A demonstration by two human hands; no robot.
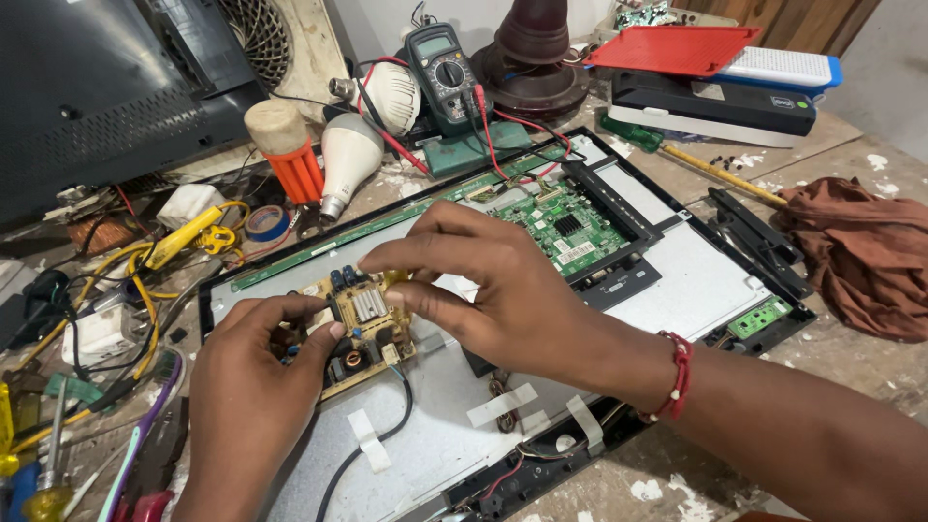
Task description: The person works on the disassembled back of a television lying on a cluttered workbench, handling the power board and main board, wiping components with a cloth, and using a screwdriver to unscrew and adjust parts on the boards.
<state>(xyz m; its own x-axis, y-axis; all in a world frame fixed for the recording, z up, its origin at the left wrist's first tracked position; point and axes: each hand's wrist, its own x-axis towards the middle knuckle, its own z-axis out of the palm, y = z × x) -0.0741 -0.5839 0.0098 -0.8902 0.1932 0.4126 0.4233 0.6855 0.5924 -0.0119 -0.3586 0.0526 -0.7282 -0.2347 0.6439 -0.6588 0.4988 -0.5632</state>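
Both hands, left (253, 372) and right (488, 285), curl fingertips pinching the tan circuit board (360, 333).

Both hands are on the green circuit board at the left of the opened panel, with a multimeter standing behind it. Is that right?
Not quite: in the head view, both the left hand and right hand are on the yellowish circuit board; the green board lies untouched further right. The multimeter does stand behind the opened panel.

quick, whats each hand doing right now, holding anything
Left hand: fingers closed on the near edge of the tan circuit board.
Right hand: fingertips pinched at the board's far edge; whether it grips cannot be told.
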